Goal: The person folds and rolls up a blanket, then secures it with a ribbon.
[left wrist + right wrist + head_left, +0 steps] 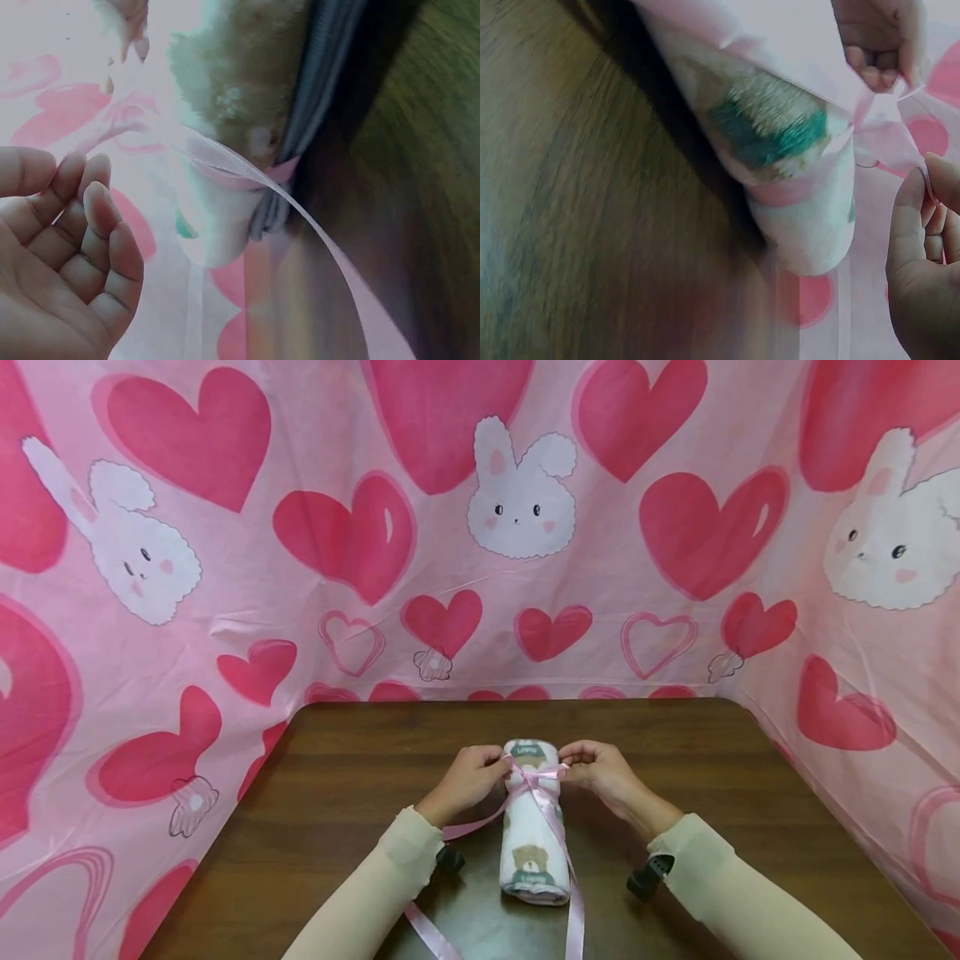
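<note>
A rolled white towel (531,835) with brown bears and green lettering lies lengthwise on the table, its near end toward me. Around its far part runs a pink satin ribbon (551,810), crossed into a bow on top. At the left of the bow, my left hand (471,777) pinches one loop between thumb and forefinger. Opposite it, my right hand (603,774) pinches the other loop, which the right wrist view shows as ribbon (892,142) drawn to the fingertips. Two long tails hang off, one to the left and one down the towel's right side.
The brown wooden table (360,735) extends around the towel on all sides. Behind and beside it hangs a pink cloth (442,543) printed with hearts and white rabbits. Dark wrist cameras (649,877) sit under both cuffs, near the tabletop.
</note>
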The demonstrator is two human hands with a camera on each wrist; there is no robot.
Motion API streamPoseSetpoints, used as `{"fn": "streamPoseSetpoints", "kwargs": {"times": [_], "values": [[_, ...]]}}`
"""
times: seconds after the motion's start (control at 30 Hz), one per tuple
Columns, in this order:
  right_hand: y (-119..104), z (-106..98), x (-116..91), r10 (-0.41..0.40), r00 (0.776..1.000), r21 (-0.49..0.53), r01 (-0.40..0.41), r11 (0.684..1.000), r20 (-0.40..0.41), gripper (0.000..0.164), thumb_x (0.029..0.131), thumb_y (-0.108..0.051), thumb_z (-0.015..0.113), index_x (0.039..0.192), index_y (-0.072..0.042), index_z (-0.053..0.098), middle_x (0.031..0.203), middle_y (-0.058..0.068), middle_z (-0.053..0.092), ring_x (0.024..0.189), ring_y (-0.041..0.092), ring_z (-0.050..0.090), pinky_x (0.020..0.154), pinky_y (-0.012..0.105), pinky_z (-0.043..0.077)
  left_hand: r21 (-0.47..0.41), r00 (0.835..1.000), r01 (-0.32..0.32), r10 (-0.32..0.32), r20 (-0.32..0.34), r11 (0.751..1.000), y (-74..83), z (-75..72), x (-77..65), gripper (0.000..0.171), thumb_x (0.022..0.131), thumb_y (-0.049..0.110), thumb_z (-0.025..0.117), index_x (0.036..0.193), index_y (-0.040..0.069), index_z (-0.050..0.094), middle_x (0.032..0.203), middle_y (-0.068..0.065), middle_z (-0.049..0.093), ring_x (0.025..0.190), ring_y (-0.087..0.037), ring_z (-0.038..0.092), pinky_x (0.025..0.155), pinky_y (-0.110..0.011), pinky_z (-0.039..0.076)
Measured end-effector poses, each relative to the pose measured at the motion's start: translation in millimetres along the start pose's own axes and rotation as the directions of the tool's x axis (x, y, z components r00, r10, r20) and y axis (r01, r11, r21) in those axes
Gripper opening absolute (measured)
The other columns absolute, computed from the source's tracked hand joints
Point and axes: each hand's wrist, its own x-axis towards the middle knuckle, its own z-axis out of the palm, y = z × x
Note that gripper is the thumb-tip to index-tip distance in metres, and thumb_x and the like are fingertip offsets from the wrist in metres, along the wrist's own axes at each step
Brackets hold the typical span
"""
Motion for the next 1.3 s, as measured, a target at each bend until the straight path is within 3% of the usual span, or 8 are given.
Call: {"fn": "streamPoseSetpoints", "kwargs": {"times": [0.23,0.5,0.87,1.17,1.3], "values": [[2,-6,-1,0.005,1.000,-0.035,-0.005,0.999,-0.004,0.025,0.078,0.011,0.071,0.102,0.006,0.064,0.088,0.012,0.060,0.078,0.017,0.060,0.073,0.033,0.055,0.022,1.000,-0.002,0.003,-0.020,1.000,0.9,-4.4,1.0,0.026,0.099,0.021,0.056,0.078,0.012,0.069,0.060,-0.001,0.053,0.057,-0.010,0.047,0.053,-0.025,0.039],[0,-12,0,0.003,1.000,-0.071,-0.004,0.997,-0.015,0.026,0.078,0.010,0.073,0.102,0.006,0.064,0.088,0.011,0.061,0.078,0.017,0.060,0.075,0.036,0.055,-0.034,0.999,0.034,-0.035,-0.029,0.999,-3.5,-4.4,-6.5,0.027,0.099,0.016,0.054,0.078,0.006,0.067,0.063,-0.007,0.057,0.057,-0.012,0.049,0.052,-0.026,0.040],[-3,-21,-1,0.013,0.999,-0.151,-0.017,0.988,-0.029,0.028,0.078,0.007,0.076,0.104,0.005,0.065,0.087,0.010,0.060,0.078,0.020,0.058,0.073,0.036,0.055,-0.137,0.996,0.081,-0.085,-0.024,0.987,-12.8,-3.6,-13.4,0.028,0.100,0.013,0.053,0.081,-0.003,0.067,0.064,-0.005,0.056,0.062,-0.016,0.052,0.060,-0.030,0.045],[-1,-28,-3,0.018,0.999,-0.175,-0.024,0.984,-0.032,0.028,0.079,0.007,0.074,0.105,0.007,0.064,0.087,0.011,0.060,0.077,0.021,0.057,0.072,0.035,0.055,-0.165,0.991,0.133,-0.136,-0.004,0.977,-19.4,-4.4,-18.2,0.029,0.101,0.018,0.053,0.079,0.005,0.067,0.069,-0.006,0.060,0.065,-0.020,0.054,0.064,-0.032,0.045],[1,-30,-1,0.022,0.999,-0.169,-0.026,0.985,-0.023,0.029,0.079,0.006,0.075,0.105,0.007,0.063,0.087,0.011,0.060,0.078,0.020,0.058,0.073,0.035,0.055,-0.201,0.990,0.137,-0.141,-0.007,0.970,-24.3,-3.8,-21.4,0.027,0.101,0.014,0.053,0.082,0.001,0.067,0.071,-0.011,0.062,0.064,-0.023,0.055,0.064,-0.034,0.046]]}}
